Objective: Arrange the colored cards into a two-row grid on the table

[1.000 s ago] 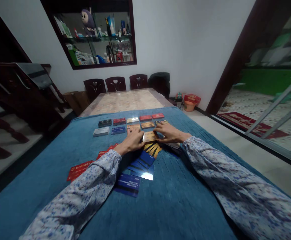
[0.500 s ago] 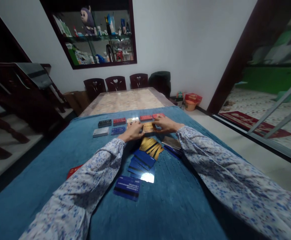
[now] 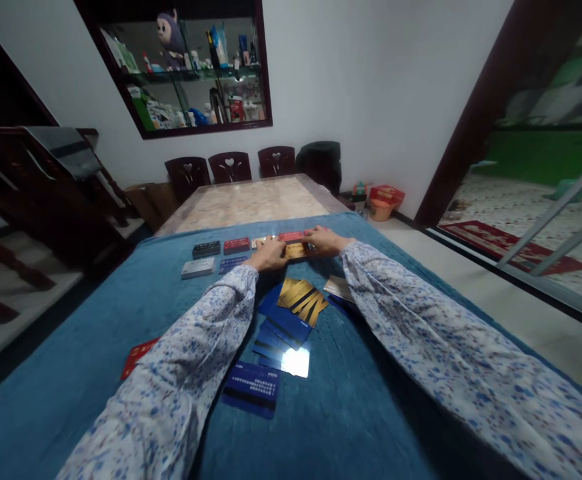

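Between my left hand (image 3: 269, 255) and my right hand (image 3: 325, 241), a stack of gold cards (image 3: 295, 251) is gripped from both sides by the fingers. Just behind it lies a red card stack (image 3: 291, 237). To the left are stacks of black (image 3: 206, 249), red (image 3: 236, 245), white-grey (image 3: 198, 268) and blue cards (image 3: 231, 264), plus a pale one (image 3: 258, 242) partly covered by my left hand. Nearer me, fanned gold cards (image 3: 303, 298) overlap spread blue cards (image 3: 285, 325). A blue card (image 3: 251, 388) lies closest.
A blue cloth (image 3: 361, 393) covers the near table; the far marble top (image 3: 255, 203) is bare. Beige cards (image 3: 337, 287) sit by my right sleeve, and red cards (image 3: 137, 355) by my left. Chairs (image 3: 229, 167) stand at the far end.
Both hands have moved slightly away from me with the gold stack, closer to the red stack behind. More of the spread blue cards shows beside my left sleeve.
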Motion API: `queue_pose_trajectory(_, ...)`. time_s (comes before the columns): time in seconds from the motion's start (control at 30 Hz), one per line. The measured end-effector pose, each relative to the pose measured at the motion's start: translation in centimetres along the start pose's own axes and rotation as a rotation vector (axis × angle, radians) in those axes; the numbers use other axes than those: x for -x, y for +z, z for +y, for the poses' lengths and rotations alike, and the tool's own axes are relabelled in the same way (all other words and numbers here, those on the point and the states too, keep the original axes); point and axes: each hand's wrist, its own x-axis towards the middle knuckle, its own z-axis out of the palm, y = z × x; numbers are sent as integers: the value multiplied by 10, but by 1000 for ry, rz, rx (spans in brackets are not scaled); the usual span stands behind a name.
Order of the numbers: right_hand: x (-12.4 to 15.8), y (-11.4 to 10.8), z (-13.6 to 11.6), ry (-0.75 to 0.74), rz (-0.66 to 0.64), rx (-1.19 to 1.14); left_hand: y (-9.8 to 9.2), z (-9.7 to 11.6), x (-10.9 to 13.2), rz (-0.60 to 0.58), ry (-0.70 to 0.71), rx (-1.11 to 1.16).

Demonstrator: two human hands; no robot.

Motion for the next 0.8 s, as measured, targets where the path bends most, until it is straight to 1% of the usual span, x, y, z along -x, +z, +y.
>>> queue_pose_trajectory(0.13,-4,-9,-4,28,-101,35,4,-4,-9,-23,-18,-2)
queue_pose_trajectory(0.27,-8,-11,-6,48,-139,47,5,-6,-12,-48,-21,-2)
queue_pose_trajectory(0.43,-17,-6,-4,-10,-199,60,6,-6,-15,-70,-29,16)
queue_pose_trajectory(0.63,-19,-4,-1,70,-180,31,9,-10,-19,-110,-9,27)
queue_pose_trajectory(0.73,-21,-1,2,62,-191,20,7,-9,-19,-123,-13,35)
queue_pose_trajectory(0.8,-24,3,4,49,-172,27,5,-8,-17,-123,-13,40)
